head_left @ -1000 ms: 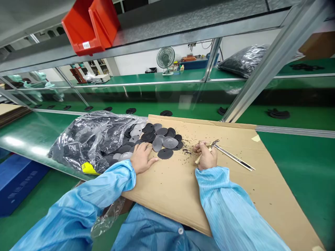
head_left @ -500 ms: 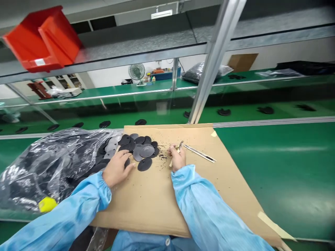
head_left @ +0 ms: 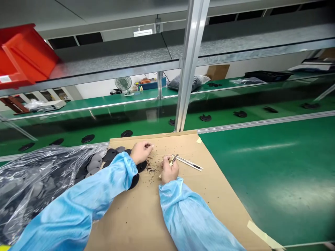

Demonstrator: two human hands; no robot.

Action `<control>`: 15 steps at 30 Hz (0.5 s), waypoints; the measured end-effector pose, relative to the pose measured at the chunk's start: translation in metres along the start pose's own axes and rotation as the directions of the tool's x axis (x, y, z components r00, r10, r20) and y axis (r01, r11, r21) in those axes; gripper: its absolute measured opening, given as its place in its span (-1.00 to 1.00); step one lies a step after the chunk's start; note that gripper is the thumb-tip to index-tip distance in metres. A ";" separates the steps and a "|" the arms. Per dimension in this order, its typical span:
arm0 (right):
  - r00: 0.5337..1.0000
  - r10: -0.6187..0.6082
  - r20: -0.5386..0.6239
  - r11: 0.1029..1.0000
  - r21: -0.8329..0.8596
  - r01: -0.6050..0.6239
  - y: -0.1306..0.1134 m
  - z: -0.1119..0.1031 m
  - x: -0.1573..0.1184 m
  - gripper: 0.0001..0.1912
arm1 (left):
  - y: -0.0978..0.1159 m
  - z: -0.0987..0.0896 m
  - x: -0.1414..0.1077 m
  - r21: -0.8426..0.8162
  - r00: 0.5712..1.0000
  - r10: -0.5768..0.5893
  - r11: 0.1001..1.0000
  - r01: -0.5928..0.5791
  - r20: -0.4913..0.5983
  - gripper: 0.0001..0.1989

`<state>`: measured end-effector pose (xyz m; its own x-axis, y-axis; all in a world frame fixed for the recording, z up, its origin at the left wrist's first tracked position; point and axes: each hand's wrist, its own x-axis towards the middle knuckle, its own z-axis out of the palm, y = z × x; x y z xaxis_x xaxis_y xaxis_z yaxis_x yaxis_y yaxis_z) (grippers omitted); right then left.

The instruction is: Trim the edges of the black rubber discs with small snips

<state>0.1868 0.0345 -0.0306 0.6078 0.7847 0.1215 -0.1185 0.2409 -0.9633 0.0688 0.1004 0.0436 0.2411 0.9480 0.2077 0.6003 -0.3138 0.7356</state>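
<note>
Discs (head_left: pixel 141 166) lie flat at the left-centre of the frame, under and beside the left hand (head_left: pixel 141 152), which is the nearer; its fingers are bent toward the thumb, and whether they pinch anything cannot be told. Right of the discs, the right hand (head_left: pixel 169 170) grips pliers (head_left: pixel 172 161), long axis slanting from lower left to upper right, tip up and right. The lowest disc, partly behind the sleeve (head_left: pixel 123 170), seems to slant the same way.
</note>
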 end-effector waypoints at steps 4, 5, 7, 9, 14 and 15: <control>1.000 0.010 -0.027 0.997 -0.077 -0.013 0.001 0.004 0.000 -0.74 | 0.008 0.030 0.078 0.123 0.995 -0.008 0.992 0.021 -0.098 -0.82; 1.000 0.010 -0.012 0.996 -0.089 -0.011 0.000 0.005 -0.001 -0.75 | 0.011 0.039 0.097 0.157 0.994 -0.001 0.987 0.018 -0.109 -0.84; 1.000 0.009 0.008 0.994 -0.107 -0.008 -0.002 0.007 -0.002 -0.76 | 0.015 0.057 0.132 0.192 0.994 0.003 0.981 0.019 -0.110 -0.83; 1.000 0.021 0.008 0.993 -0.112 -0.020 -0.004 0.008 -0.003 -0.77 | 0.018 0.074 0.164 0.217 0.995 -0.017 0.975 0.038 -0.095 -0.79; 0.999 0.038 -0.024 0.995 -0.092 -0.040 -0.006 0.009 -0.005 -0.79 | 0.020 0.113 0.222 0.237 0.989 -0.125 0.962 0.140 -0.077 -0.48; 0.999 0.040 -0.037 0.995 -0.085 -0.043 -0.004 0.009 -0.005 -0.79 | 0.021 0.120 0.229 0.231 0.988 -0.137 0.961 0.150 -0.073 -0.43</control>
<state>0.1770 0.0352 -0.0246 0.6310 0.7722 0.0741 -0.0773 0.1576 -0.9845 0.2282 0.3047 0.0290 0.1001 0.9833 0.1519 0.7893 -0.1714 0.5896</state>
